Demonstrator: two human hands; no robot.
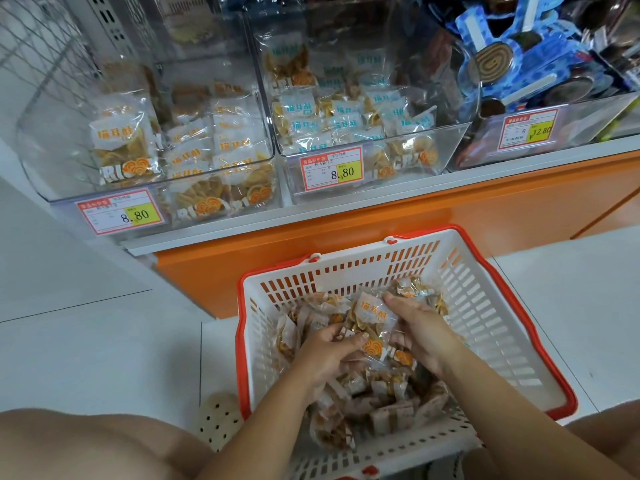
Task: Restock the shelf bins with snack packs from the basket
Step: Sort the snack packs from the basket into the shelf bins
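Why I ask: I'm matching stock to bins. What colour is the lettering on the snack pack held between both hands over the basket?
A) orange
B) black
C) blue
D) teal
A: the snack pack that the left hand and right hand grip over the shopping basket bears orange lettering, like the packs in the leftmost clear shelf bin.

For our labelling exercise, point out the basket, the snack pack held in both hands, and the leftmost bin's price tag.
basket (491,317), head view, white lattice side wall.
snack pack (372,315), head view, its white printed label.
price tag (120,212), head view, centre of the card.
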